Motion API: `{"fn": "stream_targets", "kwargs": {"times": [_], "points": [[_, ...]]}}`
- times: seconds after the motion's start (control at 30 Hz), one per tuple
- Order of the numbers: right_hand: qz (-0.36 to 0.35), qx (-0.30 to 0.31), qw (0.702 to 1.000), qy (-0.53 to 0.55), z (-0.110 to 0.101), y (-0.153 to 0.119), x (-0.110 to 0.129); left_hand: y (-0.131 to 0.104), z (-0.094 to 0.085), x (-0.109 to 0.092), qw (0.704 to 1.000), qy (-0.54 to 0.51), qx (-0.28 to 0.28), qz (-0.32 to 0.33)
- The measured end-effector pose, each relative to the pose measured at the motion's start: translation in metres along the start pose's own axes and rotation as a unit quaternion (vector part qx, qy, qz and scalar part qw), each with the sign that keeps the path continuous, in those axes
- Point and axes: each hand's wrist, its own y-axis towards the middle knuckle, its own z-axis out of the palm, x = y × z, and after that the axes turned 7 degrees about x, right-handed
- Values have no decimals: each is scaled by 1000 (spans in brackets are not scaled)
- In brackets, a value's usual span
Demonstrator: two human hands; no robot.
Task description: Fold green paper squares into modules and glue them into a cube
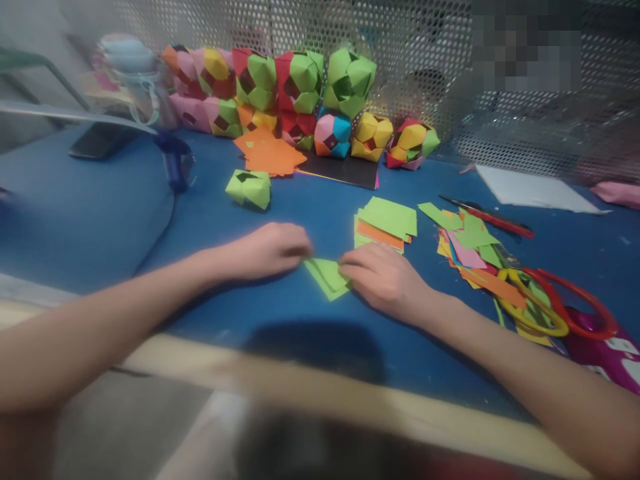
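A small green paper sheet [328,277], folded with a point toward me, lies on the blue tabletop between my hands. My left hand [277,250] is closed at its upper left corner, the fingertips partly hidden and slightly blurred. On the opposite corner, my right hand [383,275] has its fingers pinched together on the paper. Just beyond the right hand sits a stack of green and orange paper squares [387,219]. A green folded paper piece [249,189] rests farther back, beyond the left hand.
Folded paper balls [303,80] stand in rows along the perforated metal panel [400,40]. Orange sheets [273,153] lie before them. At right are paper scraps [470,240], yellow-handled scissors [533,303] and a red-handled tool [500,219]. A cup [135,73] stands back left.
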Motion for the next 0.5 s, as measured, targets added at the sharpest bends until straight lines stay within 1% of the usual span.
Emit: {"fn": "stream_targets", "kwargs": {"times": [0.1, 0.3, 0.5], "points": [[-10, 20, 1000, -6, -2, 0, 1, 0, 0, 0, 1000, 0, -2, 1], [-35, 25, 999, 8, -1, -2, -1, 0, -1, -1, 1000, 1, 0, 9], [-43, 36, 998, 4, -3, -1, -1, 0, -2, -1, 1000, -1, 2, 10]]}}
